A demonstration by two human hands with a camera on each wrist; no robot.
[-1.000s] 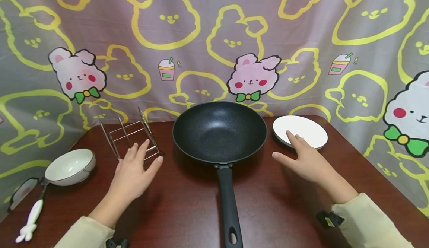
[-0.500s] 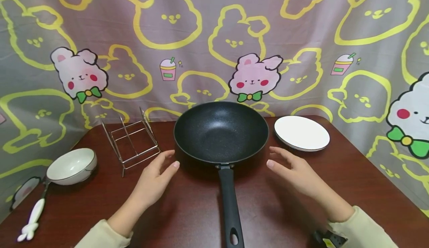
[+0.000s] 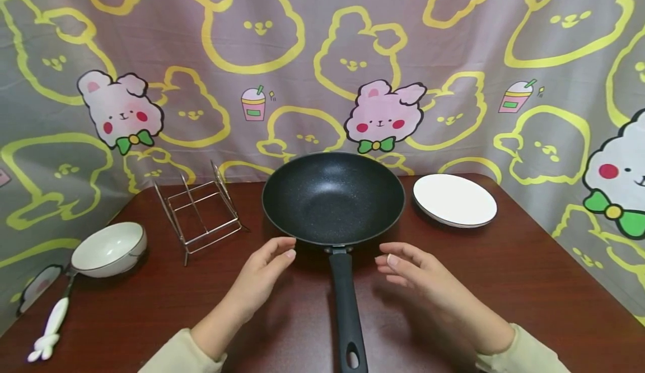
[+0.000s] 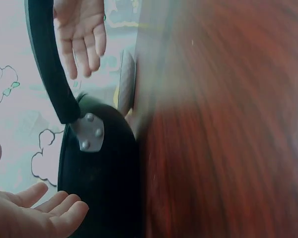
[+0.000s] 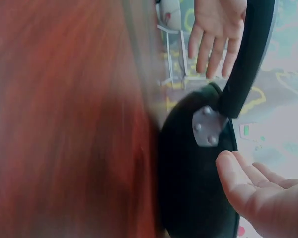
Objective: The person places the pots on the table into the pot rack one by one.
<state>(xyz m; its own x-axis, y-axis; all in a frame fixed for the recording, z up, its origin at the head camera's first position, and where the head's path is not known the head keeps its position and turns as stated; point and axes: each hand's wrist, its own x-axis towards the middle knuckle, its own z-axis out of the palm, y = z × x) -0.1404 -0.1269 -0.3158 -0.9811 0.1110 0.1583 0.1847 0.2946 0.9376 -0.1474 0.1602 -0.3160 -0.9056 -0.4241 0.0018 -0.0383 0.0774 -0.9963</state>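
Head view, nearest first: the left hand [image 3: 259, 275] and the right hand [image 3: 420, 272] hover low over the dark wooden table [image 3: 529, 272], one on each side of the black handle [image 3: 345, 306] of the frying pan [image 3: 332, 196]. Both hands are released, fingers loosely extended, palms turned toward each other and grasping nothing; neither touches the handle, which runs between them toward the person. Left wrist view confirms it: the left hand's fingers [image 4: 54, 215] lie spread just beside the pan's dark body, with the riveted handle joint [image 4: 88, 132] above them. Beyond the fingertips of both hands sits the pan's bowl. Farther out past the left hand stands a wire rack [image 3: 199, 213], and well off to that side a white bowl [image 3: 108, 248]. Beyond the right hand lies a white plate [image 3: 455, 199].
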